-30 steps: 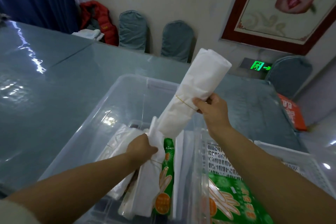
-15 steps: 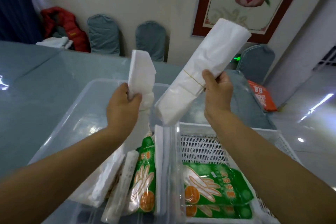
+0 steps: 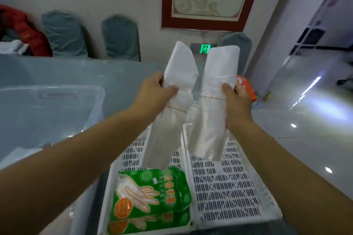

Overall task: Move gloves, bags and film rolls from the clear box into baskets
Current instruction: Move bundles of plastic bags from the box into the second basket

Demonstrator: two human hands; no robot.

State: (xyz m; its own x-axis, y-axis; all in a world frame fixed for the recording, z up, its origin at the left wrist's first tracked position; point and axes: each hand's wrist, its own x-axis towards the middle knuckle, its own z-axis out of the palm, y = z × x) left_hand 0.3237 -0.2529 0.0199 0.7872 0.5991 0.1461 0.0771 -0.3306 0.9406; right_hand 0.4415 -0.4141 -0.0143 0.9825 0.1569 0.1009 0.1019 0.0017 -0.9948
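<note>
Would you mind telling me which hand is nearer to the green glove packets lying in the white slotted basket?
Left. The left hand holds its white bundle above the basket with the green glove packets; the right hand is above the neighbouring basket.

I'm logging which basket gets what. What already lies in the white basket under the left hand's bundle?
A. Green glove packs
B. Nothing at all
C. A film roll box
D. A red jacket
A: green glove packs lie stacked at the near end of the left basket, below the bundle held by the left hand.
</note>
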